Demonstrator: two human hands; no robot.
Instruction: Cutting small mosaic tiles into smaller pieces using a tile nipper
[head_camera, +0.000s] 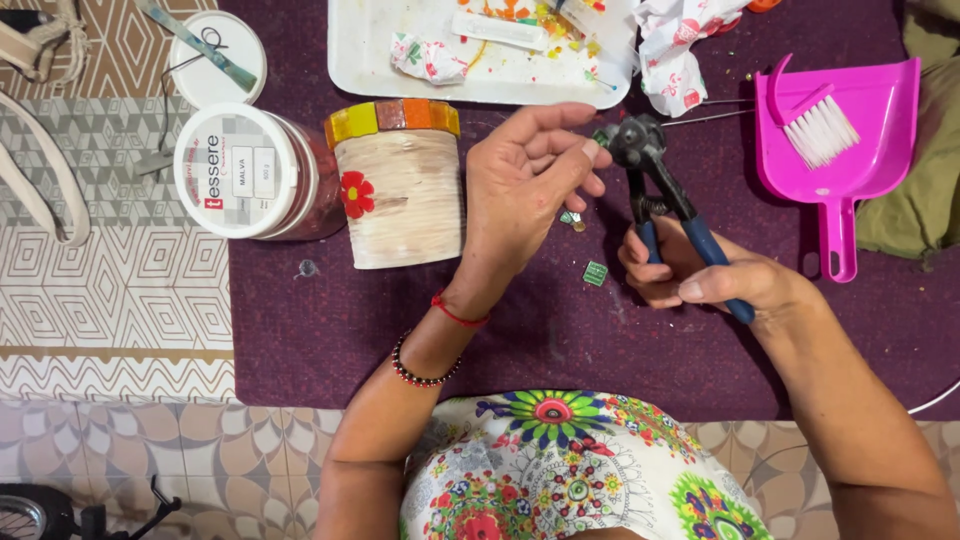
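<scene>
Right hand (700, 275) grips blue-handled nippers (655, 185); left hand (530, 180) pinches, seemingly, a green tile (600, 137).

My one camera sits on my head and looks almost straight down, close over the work. My patterned top fills the 6 o'clock edge and my arms run up from there toward the centre. The purple cloth (560, 340) spans most of the frame, a white tray (350, 60) is cut off at 12 o'clock, and floor tiles show at 7 o'clock.
</scene>
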